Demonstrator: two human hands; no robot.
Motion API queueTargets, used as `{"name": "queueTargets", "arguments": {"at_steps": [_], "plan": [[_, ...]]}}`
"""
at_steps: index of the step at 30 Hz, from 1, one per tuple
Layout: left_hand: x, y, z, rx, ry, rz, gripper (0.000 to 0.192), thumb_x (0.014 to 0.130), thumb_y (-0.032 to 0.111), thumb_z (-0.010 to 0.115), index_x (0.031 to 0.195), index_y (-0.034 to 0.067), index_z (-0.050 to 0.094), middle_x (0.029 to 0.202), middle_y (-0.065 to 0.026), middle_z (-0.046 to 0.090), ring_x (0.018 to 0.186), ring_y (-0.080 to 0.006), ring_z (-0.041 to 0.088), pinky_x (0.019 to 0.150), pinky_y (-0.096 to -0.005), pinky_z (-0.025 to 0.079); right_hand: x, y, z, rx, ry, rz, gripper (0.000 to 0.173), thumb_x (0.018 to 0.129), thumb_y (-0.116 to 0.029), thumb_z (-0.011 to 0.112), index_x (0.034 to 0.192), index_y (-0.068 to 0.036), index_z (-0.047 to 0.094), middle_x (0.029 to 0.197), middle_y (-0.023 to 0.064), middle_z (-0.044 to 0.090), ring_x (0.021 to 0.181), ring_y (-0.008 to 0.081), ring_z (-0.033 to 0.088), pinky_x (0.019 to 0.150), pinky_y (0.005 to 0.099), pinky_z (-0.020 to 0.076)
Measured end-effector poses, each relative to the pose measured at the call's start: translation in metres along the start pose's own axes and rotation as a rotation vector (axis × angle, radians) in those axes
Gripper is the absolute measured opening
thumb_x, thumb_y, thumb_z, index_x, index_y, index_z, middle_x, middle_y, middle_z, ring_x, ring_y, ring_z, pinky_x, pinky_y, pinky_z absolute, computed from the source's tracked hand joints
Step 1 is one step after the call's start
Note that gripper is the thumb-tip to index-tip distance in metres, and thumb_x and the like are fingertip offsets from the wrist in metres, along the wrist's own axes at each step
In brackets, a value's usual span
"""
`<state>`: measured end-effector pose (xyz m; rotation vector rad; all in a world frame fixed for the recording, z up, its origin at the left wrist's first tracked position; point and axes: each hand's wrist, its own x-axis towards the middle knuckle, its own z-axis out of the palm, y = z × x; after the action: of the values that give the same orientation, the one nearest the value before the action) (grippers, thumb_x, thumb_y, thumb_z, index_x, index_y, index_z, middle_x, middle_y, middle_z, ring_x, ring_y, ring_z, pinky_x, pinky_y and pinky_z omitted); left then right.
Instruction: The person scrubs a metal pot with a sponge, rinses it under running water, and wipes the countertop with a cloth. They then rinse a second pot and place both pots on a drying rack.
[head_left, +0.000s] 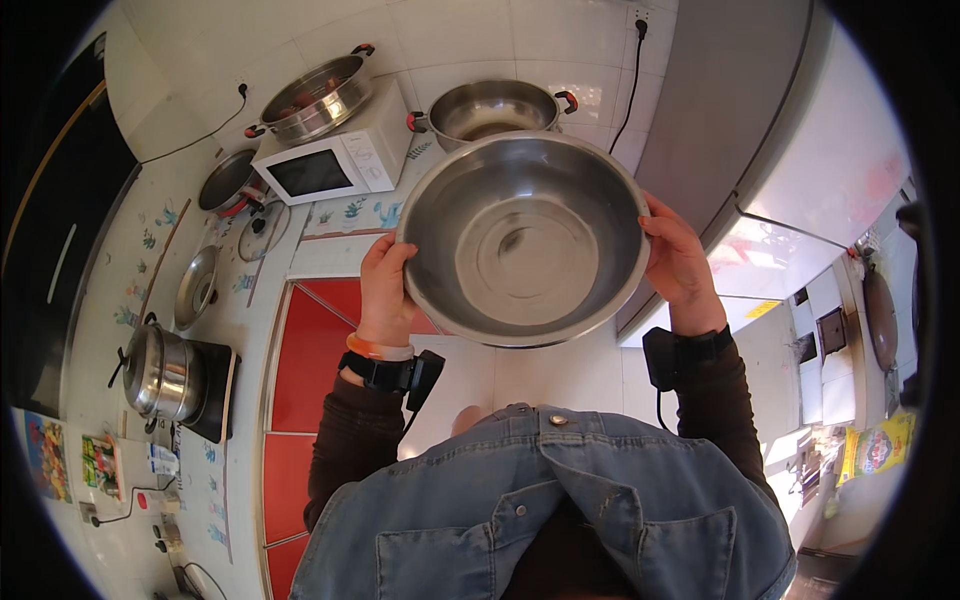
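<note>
A wide stainless steel basin (529, 255) is held up in front of me, its inside facing my view. My left hand (386, 285) grips the rim on the left side, thumb over the edge. On the opposite side my right hand (679, 259) has hold of the rim in the same way. A dark smudge shows on the basin's bottom, and nothing lies in it. Just beyond the basin stands a steel pot (491, 109) with red and black handles, its lower part hidden by the basin.
On the counter's left run are a stacked steel pot (161, 375) on an induction cooker (221, 390), a steel lid (197, 289), a glass lid (264, 232) and a frying pan (229, 180). A microwave (330, 161) carries a steel steamer (319, 101). A refrigerator (810, 150) stands right.
</note>
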<state>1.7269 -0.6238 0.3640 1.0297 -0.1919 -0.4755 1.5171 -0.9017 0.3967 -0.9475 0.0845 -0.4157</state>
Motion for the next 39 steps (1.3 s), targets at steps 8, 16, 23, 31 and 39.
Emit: {"name": "queueTargets", "arguments": {"at_steps": [8, 16, 23, 31, 39], "plan": [[0.215, -0.010, 0.033, -0.148, -0.288, -0.160, 0.028, 0.078, -0.002, 0.054, 0.106, -0.005, 0.056, 0.092, -0.0075, 0.062, 0.083, -0.0151, 0.059, 0.075, -0.0261, 0.049, 0.129, -0.008, -0.025, -0.104, 0.217, -0.146, 0.047, 0.087, -0.006, 0.049, 0.131, 0.007, 0.044, 0.115, 0.0129, 0.061, 0.104, 0.0184, 0.060, 0.091, 0.0290, 0.0474], [0.362, -0.012, 0.050, -0.185, -0.557, -0.345, 0.037, 0.080, 0.001, 0.049, 0.116, -0.005, 0.056, 0.095, -0.0056, 0.062, 0.083, -0.0132, 0.057, 0.073, -0.0254, 0.046, 0.247, -0.012, -0.036, -0.260, 0.601, -0.170, 0.049, 0.083, -0.004, 0.050, 0.130, 0.005, 0.047, 0.116, 0.0139, 0.061, 0.104, 0.0209, 0.060, 0.091, 0.0306, 0.0487], [0.412, -0.022, 0.049, -0.231, -0.617, -0.423, 0.034, 0.081, 0.002, 0.046, 0.114, -0.002, 0.057, 0.097, -0.0048, 0.061, 0.084, -0.0131, 0.057, 0.075, -0.0274, 0.048, 0.304, -0.021, -0.052, -0.331, 0.609, -0.088, 0.049, 0.082, -0.007, 0.050, 0.129, 0.006, 0.048, 0.115, 0.0149, 0.061, 0.103, 0.0218, 0.061, 0.090, 0.0319, 0.0505], [0.427, -0.044, 0.040, -0.315, -0.602, -0.505, 0.035, 0.084, 0.003, 0.045, 0.116, -0.003, 0.055, 0.103, -0.0067, 0.061, 0.090, -0.0150, 0.058, 0.084, -0.0314, 0.048, 0.344, -0.038, -0.059, -0.451, 0.671, 0.008, 0.049, 0.082, -0.011, 0.051, 0.128, 0.006, 0.049, 0.111, 0.0152, 0.062, 0.099, 0.0217, 0.062, 0.088, 0.0310, 0.0514], [0.425, -0.051, 0.037, -0.364, -0.592, -0.532, 0.035, 0.085, 0.001, 0.047, 0.120, -0.003, 0.051, 0.106, -0.0091, 0.062, 0.093, -0.0169, 0.061, 0.086, -0.0328, 0.050, 0.368, -0.050, -0.054, -0.469, 0.590, 0.105, 0.051, 0.082, -0.011, 0.051, 0.130, 0.006, 0.047, 0.111, 0.0178, 0.061, 0.098, 0.0243, 0.063, 0.087, 0.0326, 0.0527]]}}
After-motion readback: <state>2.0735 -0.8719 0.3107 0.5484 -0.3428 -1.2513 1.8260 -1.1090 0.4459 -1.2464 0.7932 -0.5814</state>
